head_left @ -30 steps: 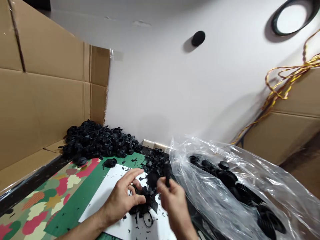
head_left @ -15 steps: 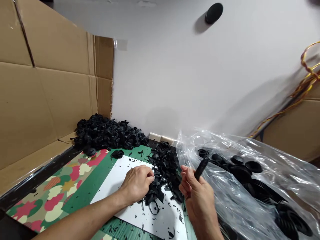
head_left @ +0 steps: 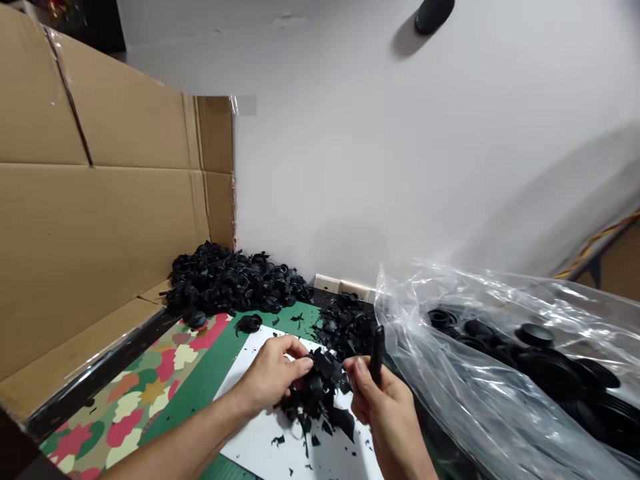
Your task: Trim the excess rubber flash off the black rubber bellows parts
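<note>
- right hand [head_left: 383, 400]: its grip is pressed together round a dark rod [head_left: 378, 353], thumb against fingers, the rod's visible end pointing up and away from the person.
- left hand [head_left: 280, 370]: thumb and forefinger tips come near each other at the upper left side of a loose heap of black scraps [head_left: 323, 393]; i cannot tell whether that grip pinches a piece.
- the heap lies between the two hands, on a white sheet [head_left: 255, 433], with small flakes strewn around it.
- the sheet lies on a green mat [head_left: 205, 373] on the bench [head_left: 107, 370].
- one curled black piece [head_left: 249, 324] sits on the mat, just beyond the sheet's far left corner.
- a second bank of scraps [head_left: 347, 327] spreads toward the bench's far edge, below pale plates [head_left: 327, 284] at the foot of the wall [head_left: 350, 167].
- a large pile of curled black pieces [head_left: 235, 280] fills the far left corner of the bench, by the cardboard [head_left: 135, 120].
- a patterned sheet [head_left: 150, 393] runs near the bench's left edge.
- to the right, a clear plastic bag [head_left: 470, 393] holds round black parts [head_left: 555, 373].
</note>
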The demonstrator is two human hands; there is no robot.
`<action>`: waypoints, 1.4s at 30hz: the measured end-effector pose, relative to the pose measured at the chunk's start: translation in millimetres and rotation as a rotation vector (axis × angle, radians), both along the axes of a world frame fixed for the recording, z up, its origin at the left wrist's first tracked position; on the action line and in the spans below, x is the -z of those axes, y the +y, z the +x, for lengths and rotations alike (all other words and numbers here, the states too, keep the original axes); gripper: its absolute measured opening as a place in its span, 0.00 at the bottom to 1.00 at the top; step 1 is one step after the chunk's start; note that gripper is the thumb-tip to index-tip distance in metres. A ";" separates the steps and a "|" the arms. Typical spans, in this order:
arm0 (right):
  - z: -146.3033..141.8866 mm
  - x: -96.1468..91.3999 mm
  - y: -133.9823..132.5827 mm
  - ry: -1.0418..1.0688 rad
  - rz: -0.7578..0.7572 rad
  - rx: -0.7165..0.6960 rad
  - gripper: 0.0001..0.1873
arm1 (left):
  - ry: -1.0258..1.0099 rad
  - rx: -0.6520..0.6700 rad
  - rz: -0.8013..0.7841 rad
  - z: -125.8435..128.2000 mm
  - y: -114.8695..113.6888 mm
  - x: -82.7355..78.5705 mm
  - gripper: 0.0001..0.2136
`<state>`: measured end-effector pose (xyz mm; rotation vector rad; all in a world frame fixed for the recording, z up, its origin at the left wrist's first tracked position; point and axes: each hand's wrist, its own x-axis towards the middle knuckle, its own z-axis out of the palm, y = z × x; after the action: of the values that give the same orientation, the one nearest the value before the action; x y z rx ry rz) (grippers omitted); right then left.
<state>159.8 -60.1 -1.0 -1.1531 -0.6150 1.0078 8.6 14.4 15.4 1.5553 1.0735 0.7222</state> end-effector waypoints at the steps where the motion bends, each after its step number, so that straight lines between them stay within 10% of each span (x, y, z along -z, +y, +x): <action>1: -2.6 3.6 -0.5 -0.054 -0.021 0.007 0.25 | -0.034 -0.015 -0.042 -1.1 1.0 1.9 0.11; 7: -13.6 22.4 0.8 -0.207 -0.018 0.028 0.23 | -0.169 -0.130 -0.141 -2.6 1.1 15.9 0.14; 15: -22.8 33.8 8.6 -0.330 -0.025 0.146 0.21 | -0.274 -0.107 0.129 -4.7 -7.4 16.4 0.12; 27: -29.3 55.3 10.2 -0.333 -0.022 0.174 0.25 | -0.338 -0.053 -0.201 -2.8 -12.4 18.7 0.18; 42: 2.3 13.0 -9.7 -0.166 0.064 0.189 0.24 | -0.293 -0.109 -0.358 -1.1 -14.6 21.4 0.15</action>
<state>162.2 -69.8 -14.1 -1.2212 -0.6518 0.7319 7.5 -0.3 -5.9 1.0578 1.0076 0.7581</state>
